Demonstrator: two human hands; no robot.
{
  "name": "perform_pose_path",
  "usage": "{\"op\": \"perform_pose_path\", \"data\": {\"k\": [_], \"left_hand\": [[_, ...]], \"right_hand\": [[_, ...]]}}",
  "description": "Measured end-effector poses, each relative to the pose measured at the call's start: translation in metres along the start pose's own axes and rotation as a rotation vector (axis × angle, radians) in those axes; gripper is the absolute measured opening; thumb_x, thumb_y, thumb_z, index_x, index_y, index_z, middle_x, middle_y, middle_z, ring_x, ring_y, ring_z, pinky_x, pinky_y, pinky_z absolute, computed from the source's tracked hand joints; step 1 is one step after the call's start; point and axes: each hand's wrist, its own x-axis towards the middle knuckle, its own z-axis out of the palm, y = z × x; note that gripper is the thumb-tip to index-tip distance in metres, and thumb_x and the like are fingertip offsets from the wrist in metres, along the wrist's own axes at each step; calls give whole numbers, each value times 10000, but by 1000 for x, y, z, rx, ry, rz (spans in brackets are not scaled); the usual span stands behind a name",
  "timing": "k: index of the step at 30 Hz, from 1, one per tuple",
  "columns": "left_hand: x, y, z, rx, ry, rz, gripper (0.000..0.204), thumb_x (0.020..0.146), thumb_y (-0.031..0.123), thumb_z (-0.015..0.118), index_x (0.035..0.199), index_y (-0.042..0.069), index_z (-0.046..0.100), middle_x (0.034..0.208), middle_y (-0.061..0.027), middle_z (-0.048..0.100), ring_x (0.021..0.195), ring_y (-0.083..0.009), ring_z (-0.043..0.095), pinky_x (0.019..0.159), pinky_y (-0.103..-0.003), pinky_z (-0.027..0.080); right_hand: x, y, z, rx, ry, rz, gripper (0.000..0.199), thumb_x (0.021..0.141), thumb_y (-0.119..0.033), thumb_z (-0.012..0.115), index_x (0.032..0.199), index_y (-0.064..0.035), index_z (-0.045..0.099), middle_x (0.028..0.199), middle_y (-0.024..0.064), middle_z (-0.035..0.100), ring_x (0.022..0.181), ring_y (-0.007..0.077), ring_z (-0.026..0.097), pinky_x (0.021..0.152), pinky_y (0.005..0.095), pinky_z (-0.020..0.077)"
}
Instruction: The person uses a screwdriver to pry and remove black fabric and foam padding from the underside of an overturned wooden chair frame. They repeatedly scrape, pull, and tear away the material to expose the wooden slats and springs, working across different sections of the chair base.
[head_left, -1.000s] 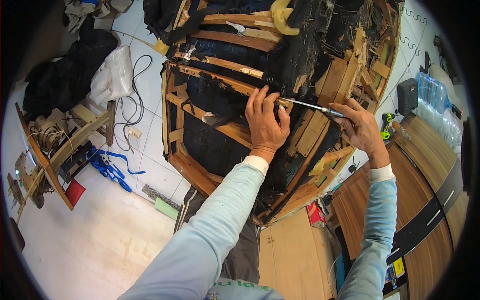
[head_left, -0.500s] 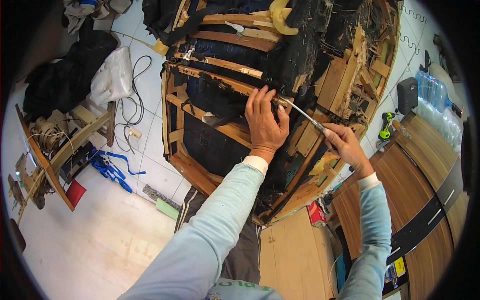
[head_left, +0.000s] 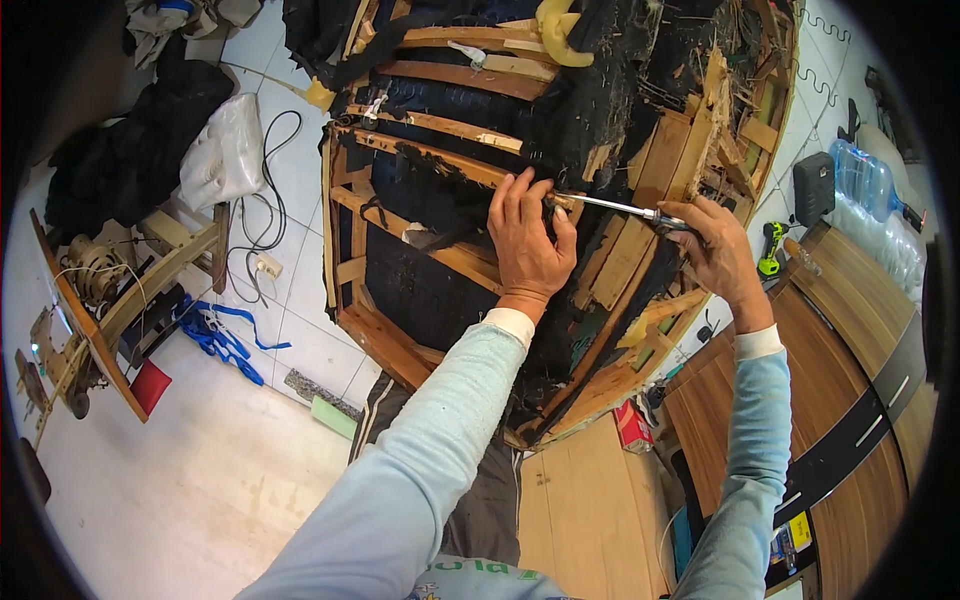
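A stripped furniture frame (head_left: 385,345) of wood slats and torn black fabric lies in front of me. My left hand (head_left: 528,238) is closed over the right end of a wooden slat (head_left: 440,158), its fingertips on the far side. In my right hand (head_left: 722,255) is a screwdriver (head_left: 615,207) with a long metal shaft, its dark handle partly covered by my fingers. The shaft points left, and its tip meets the slat's end beside my left fingers. Exactly what the tip touches is too small to make out.
Splintered wood (head_left: 705,130) and torn black fabric cover the frame's right side. A curved yellow foam piece (head_left: 560,35) lies at the far end. On the right are a green power tool (head_left: 771,250) and a wood-grain cabinet (head_left: 800,370). Blue straps (head_left: 222,340) and a black cable (head_left: 268,190) lie left.
My right hand has shifted right and slightly away from me, turning the screwdriver to a flatter angle. The tip stays by the slat's end, and my left hand has hardly moved.
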Motion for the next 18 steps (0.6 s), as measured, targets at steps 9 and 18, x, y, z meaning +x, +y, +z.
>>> {"op": "perform_pose_path", "data": {"k": [9,18], "left_hand": [[-1,-3,1,19,11,0,397,946,228,561,1295,41,585,1429,-198,530,1399,-426,407,1175,-545,314],[0,1,1,8,6,6,392,965,214,546,1285,-9,591,1415,-237,534,1386,-456,414,1180,-562,312]], "right_hand": [[2,-7,-4,-100,29,-68,363,889,-108,728,1248,-79,685,911,97,597,867,321,575,800,403,445],[-19,-34,2,-312,128,-101,306,865,-120,754,1159,-56,693,866,91,568,839,290,635,729,396,485]]}}
